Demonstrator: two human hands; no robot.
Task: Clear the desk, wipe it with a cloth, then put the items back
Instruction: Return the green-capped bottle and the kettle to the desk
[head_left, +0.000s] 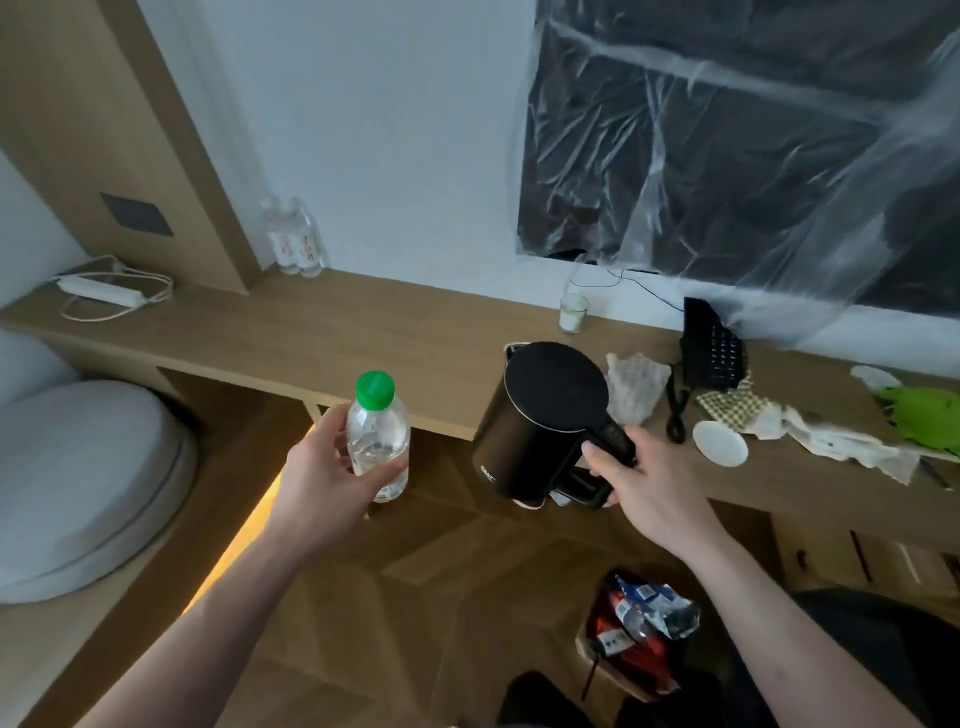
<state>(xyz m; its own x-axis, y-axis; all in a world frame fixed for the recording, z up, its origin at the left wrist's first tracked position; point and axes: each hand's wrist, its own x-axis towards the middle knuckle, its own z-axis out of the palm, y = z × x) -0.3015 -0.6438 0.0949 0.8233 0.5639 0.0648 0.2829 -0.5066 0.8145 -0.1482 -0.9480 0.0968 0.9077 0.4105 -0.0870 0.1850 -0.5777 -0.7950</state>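
From the head camera, the left hand (332, 467) grips a clear water bottle (378, 441) with a green cap, fingers curled around its body, and holds it upright above the floor, in front of the desk (363, 332) edge. The right hand (631, 478) is closed around the handle of a black kettle (540, 421), which it holds at the desk front edge. On the desk lie a small glass (573, 312) near the wall, a black telephone (711, 345), a white round lid (720, 443), crumpled papers (831, 441) and a green thing (924, 415). Two bottles (296, 239) stand in the back corner, and a power strip (101, 291) lies at the left
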